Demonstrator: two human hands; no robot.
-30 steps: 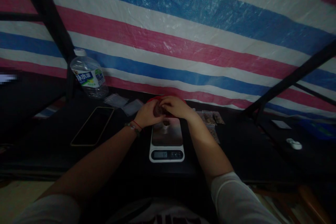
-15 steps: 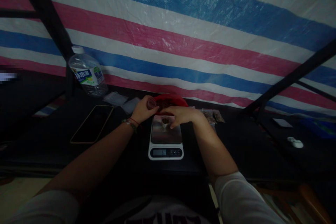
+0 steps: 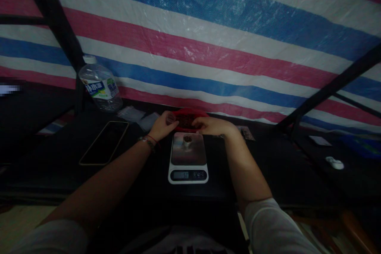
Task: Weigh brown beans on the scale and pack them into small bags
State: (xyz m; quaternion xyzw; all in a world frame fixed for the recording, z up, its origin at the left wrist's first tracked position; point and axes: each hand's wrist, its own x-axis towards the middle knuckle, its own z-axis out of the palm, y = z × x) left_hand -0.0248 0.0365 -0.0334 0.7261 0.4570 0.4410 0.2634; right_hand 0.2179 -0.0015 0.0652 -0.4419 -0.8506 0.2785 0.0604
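My left hand (image 3: 162,125) is closed around a small clear plastic cup (image 3: 170,118) at the left rim of a red bowl (image 3: 190,110). Dark, loose bits (image 3: 185,121) fill the bowl; they are too small to name. At the bowl's right side, my right hand (image 3: 212,126) has its fingers curled in a pinch over the bits, and what lies between the fingertips is hidden. In front of the bowl sits a white kitchen scale (image 3: 188,164) with a lit display. A small pale cup (image 3: 187,141) holding dark bits stands on its metal plate.
Left of the scale lies a phone (image 3: 104,143). Behind it are clear plastic bags (image 3: 131,114) and a large plastic bottle (image 3: 101,85). Small filled bags (image 3: 246,133) lie beyond my right wrist. A white earbud case (image 3: 335,162) rests far right. Striped sheeting (image 3: 208,55) hangs behind.
My right hand has moved from above the small cup on the scale, back and right to the red bowl. My left hand stays at the bowl's left rim with its cup.
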